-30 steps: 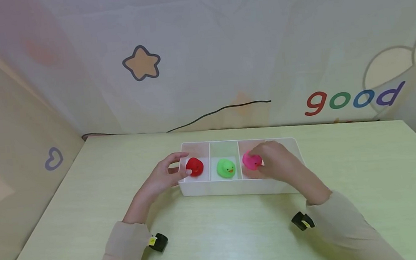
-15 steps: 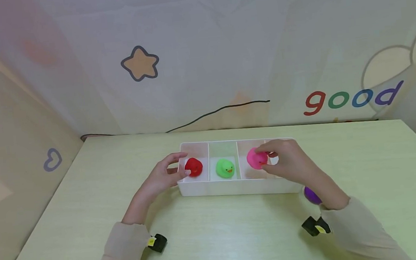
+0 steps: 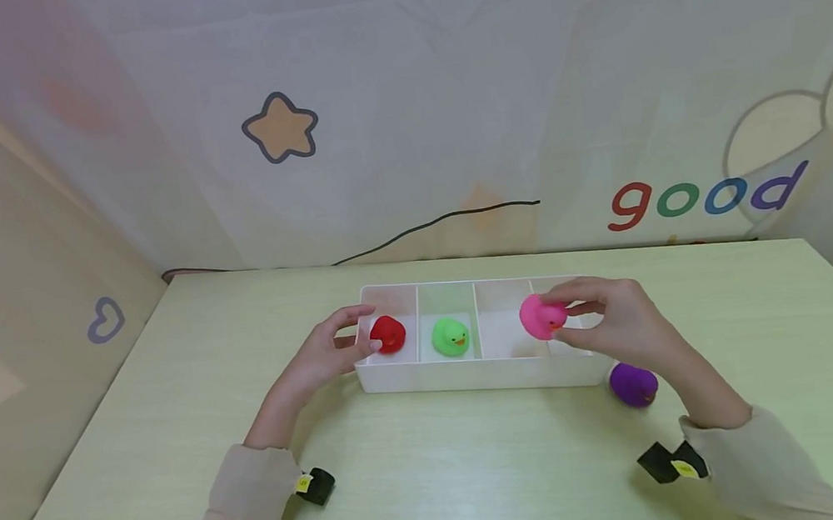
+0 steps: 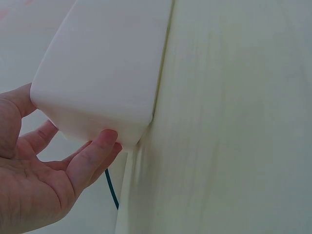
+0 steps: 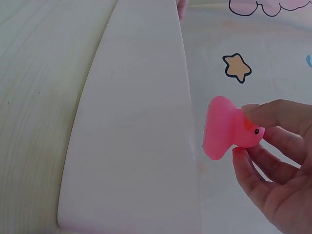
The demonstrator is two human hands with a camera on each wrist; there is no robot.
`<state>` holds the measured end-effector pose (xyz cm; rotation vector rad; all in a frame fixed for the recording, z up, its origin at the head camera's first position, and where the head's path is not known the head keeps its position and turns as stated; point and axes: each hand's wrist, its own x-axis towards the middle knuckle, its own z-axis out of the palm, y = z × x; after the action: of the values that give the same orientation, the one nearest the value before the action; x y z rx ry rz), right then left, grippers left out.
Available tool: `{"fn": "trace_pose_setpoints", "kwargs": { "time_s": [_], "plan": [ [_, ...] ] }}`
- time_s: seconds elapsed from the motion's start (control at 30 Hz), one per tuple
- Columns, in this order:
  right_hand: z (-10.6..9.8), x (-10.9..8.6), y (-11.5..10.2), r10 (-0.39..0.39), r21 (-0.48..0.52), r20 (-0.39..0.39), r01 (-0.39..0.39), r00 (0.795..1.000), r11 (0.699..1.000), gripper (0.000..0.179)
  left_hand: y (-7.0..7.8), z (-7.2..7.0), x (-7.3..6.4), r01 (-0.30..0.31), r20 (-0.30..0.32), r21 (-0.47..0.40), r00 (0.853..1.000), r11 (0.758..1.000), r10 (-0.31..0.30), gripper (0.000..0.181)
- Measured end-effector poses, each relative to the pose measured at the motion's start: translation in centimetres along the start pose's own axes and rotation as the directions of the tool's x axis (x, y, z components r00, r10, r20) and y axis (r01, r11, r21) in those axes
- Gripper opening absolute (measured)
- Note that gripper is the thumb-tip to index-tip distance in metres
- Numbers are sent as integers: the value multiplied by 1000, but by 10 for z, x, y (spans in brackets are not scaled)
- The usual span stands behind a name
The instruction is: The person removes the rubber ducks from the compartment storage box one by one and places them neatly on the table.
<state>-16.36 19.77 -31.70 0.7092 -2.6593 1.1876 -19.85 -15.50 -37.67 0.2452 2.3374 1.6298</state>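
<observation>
My right hand (image 3: 621, 320) pinches a pink rubber duck (image 3: 541, 317) by the head, above the right part of a white divided box (image 3: 442, 373). In the right wrist view the pink duck (image 5: 222, 127) is clear of the box's wall (image 5: 131, 122). At the box's left end, my left hand (image 3: 327, 352) grips the end wall and rim; its fingers (image 4: 100, 151) press on the outside. A red rubber duck (image 3: 388, 335) sits in the leftmost compartment, beside the left thumb. A green rubber duck (image 3: 451, 337) occupies the compartment to its right. The rightmost compartment is partly hidden by my right hand.
A purple rubber duck (image 3: 633, 385) lies on the table (image 3: 437, 476) off the box's front right corner, under the right wrist. Behind the table hangs a printed backdrop (image 3: 404, 127). Black wrist cameras (image 3: 316, 486) protrude from the sleeves near the tabletop.
My right hand has lifted the pink duck out of the third compartment and moved it right. The purple duck has come into view from behind the right forearm. My left hand stays put.
</observation>
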Motion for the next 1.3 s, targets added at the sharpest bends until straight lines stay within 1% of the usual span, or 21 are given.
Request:
{"fn": "trace_pose_setpoints", "kwargs": {
  "time_s": [0.13,0.37,0.57,0.63,0.73,0.8,0.83,0.97,1.07,1.17,1.3],
  "plan": [
    [-8,-6,3,18,21,-17,-18,1000,1000,39,0,0,0,-5,2,1,1000,1000,5,51],
    [-22,-20,11,15,0,-45,-15,999,1000,40,-1,0,0,-2,2,-4,1000,1000,2,49],
    [-34,-32,18,20,4,-77,-20,997,1000,40,-1,-1,0,4,11,-10,1000,1000,-4,51],
    [-39,-37,21,18,15,-86,-17,996,1000,39,3,-1,-2,5,17,-13,1000,1000,-5,51],
    [-45,-43,26,23,26,-95,-21,995,999,39,14,0,-9,9,22,-13,1000,1000,-8,51],
    [-49,-48,30,39,13,-94,-38,995,999,40,22,1,-13,10,25,-7,1000,1000,-10,51],
    [-50,-50,32,42,8,-95,-42,995,999,40,23,1,-14,11,25,-6,1000,1000,-10,51],
    [-55,-57,39,72,-28,-94,-75,993,997,41,10,0,-6,10,16,-7,1000,1000,-10,52],
    [-58,-63,43,98,-24,-92,-101,991,995,40,-2,0,1,5,7,-6,1000,1000,-5,52],
    [-61,-69,49,119,-7,-86,-120,989,993,40,-2,0,1,3,4,2,1000,1000,-3,51],
    [-64,-79,56,121,15,-91,-120,989,993,40,-1,0,1,4,3,3,1000,1000,-4,51]
  ]
}}
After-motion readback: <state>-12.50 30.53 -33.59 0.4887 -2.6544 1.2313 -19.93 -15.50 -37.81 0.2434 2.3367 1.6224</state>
